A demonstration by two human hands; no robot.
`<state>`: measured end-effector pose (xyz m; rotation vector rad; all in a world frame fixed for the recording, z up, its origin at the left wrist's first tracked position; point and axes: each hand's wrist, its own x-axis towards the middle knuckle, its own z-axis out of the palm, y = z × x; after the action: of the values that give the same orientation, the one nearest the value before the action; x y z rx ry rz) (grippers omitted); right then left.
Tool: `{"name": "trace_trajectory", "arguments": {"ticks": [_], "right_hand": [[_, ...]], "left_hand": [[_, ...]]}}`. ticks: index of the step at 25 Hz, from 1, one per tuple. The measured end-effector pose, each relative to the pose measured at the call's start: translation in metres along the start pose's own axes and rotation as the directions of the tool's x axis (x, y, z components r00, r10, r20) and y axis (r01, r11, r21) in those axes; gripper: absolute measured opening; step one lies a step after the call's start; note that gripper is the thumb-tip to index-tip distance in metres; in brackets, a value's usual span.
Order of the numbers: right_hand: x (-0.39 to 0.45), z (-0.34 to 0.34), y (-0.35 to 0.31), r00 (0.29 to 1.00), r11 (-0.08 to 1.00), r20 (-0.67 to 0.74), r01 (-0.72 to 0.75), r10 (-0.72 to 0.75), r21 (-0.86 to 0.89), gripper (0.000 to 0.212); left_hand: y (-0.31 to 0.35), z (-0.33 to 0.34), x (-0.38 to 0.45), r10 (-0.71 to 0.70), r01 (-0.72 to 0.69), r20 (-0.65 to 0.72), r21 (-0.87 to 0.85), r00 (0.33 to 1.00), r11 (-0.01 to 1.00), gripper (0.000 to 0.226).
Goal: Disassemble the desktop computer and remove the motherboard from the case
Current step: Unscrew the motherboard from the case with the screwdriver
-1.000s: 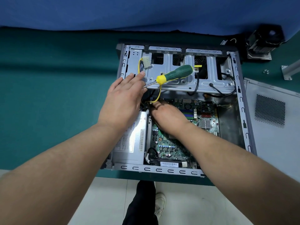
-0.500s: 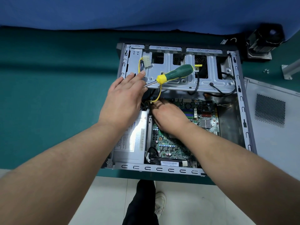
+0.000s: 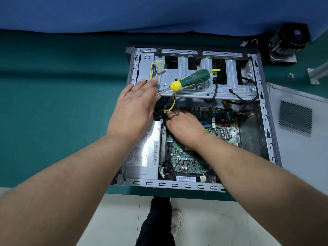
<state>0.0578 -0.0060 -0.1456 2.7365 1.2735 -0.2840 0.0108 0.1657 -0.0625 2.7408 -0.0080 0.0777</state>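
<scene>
Hands barely shift since a second ago — left hand (image 3: 134, 107) flat, fingers straight, right hand (image 3: 182, 125) reaching, grip hidden, by the yellow cable (image 3: 173, 103); motherboard (image 3: 186, 157) still seated in the case (image 3: 264, 110), frame centre.

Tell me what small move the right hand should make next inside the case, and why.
Probably work the yellow cable free at the board's far-left corner. The right hand already reaches there, fingertips hidden; that cable crosses above the motherboard, and the screwdriver lies unused on the drive cage.
</scene>
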Motion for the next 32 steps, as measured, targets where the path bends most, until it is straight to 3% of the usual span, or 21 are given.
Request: {"name": "trace_trajectory", "arguments": {"ticks": [6, 16, 20, 32], "right_hand": [[-0.004, -0.005, 0.002, 0.997, 0.998, -0.037, -0.060, 0.061, 0.021, 0.017], [-0.001, -0.003, 0.001, 1.000, 0.999, 0.010, -0.016, 0.016, -0.045, 0.022], [-0.004, -0.007, 0.001, 0.998, 0.998, -0.026, -0.060, 0.060, -0.031, 0.009], [-0.001, 0.000, -0.001, 1.000, 0.997, -0.008, 0.022, -0.023, -0.078, 0.019]], "left_hand": [[0.000, 0.000, 0.000, 0.007, -0.007, -0.004, -0.010, 1.000, 1.000, 0.033], [0.000, 0.001, 0.001, 0.012, -0.012, -0.013, -0.013, 1.000, 1.000, 0.033], [0.000, 0.001, 0.001, 0.012, -0.013, -0.008, -0.013, 1.000, 1.000, 0.034], [-0.002, 0.003, 0.000, 0.022, -0.022, -0.017, -0.010, 1.000, 1.000, 0.033]]}}
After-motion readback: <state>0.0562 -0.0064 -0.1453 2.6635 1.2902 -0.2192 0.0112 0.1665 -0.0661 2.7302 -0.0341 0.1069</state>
